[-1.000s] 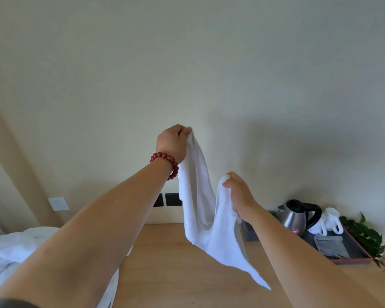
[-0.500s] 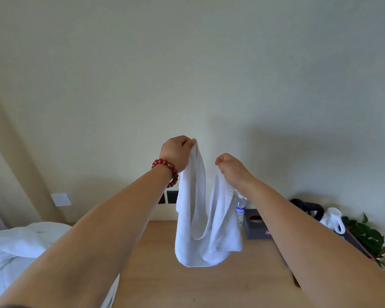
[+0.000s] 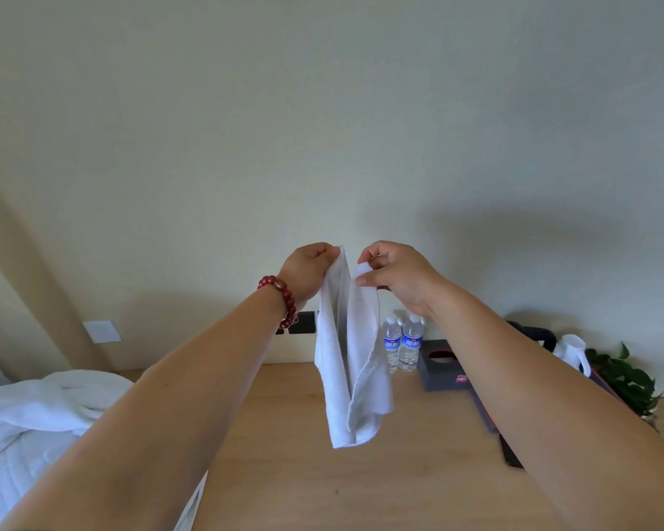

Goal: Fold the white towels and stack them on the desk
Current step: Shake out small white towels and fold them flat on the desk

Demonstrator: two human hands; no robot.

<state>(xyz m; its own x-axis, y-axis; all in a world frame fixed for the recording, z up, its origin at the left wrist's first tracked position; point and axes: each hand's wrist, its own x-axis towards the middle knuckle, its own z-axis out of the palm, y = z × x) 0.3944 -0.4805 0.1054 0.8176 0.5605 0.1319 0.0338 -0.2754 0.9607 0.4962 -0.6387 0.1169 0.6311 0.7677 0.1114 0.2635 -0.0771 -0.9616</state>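
Note:
A small white towel (image 3: 351,362) hangs in the air above the wooden desk (image 3: 322,484), doubled over so its two upper ends come up side by side. My left hand (image 3: 308,270), with a red bead bracelet on the wrist, grips one upper end. My right hand (image 3: 395,275) pinches the other upper end between thumb and fingers. The two hands are raised close together in front of the wall. The towel's folded bottom hangs clear of the desk top.
More white towels or bedding (image 3: 35,412) lie in a heap at the left. Two water bottles (image 3: 401,344) and a dark tissue box (image 3: 443,366) stand at the back of the desk. A tray with a white mug (image 3: 572,350) and a plant (image 3: 625,381) sit at the right.
My right hand has risen and moved left, bringing its end of the towel up beside my left hand. The towel now hangs narrower and doubled.

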